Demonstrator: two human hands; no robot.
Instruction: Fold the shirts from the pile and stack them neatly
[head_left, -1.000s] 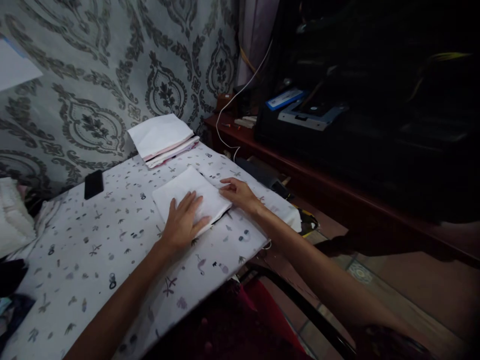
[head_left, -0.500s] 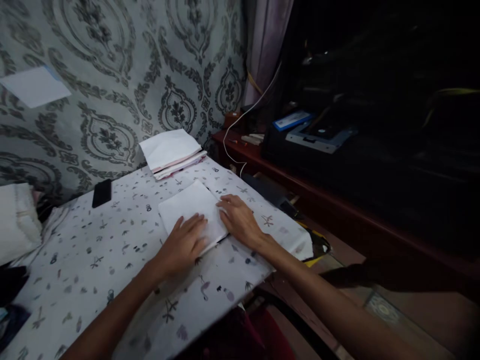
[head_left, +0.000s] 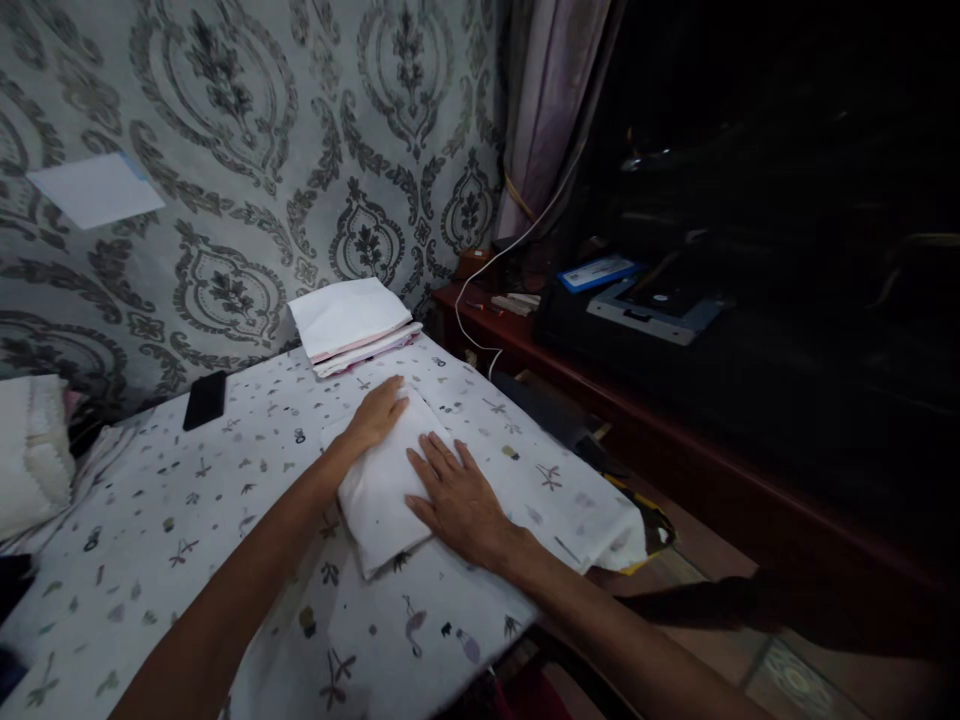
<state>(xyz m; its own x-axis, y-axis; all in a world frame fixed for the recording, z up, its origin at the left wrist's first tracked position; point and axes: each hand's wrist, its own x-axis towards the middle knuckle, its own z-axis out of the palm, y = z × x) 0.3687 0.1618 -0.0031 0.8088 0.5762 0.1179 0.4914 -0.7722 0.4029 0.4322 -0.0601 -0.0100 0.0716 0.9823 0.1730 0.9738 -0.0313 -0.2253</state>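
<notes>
A folded white cloth (head_left: 382, 500) lies on the patterned tablecloth in front of me. My right hand (head_left: 461, 500) rests flat on its right part, fingers spread. At the cloth's far edge is my left hand (head_left: 377, 412), palm down, its thumb a little apart from the fingers; its fingertips touch the edge and are partly hidden. Just beyond, a stack of folded white cloths (head_left: 352, 320) with some pinkish layers sits near the wall.
A black phone (head_left: 205, 401) lies on the tablecloth (head_left: 247, 530) to the left. Folded cream fabric (head_left: 34, 455) is piled at the left edge. On the right stands a dark red wooden cabinet (head_left: 525, 330), with a white cable (head_left: 517, 240) hanging across it.
My left hand has moved forward to the cloth's far edge, while my right hand has come nearer and inward over it. The cloth's near corner now reaches closer to me. The view has shifted slightly.
</notes>
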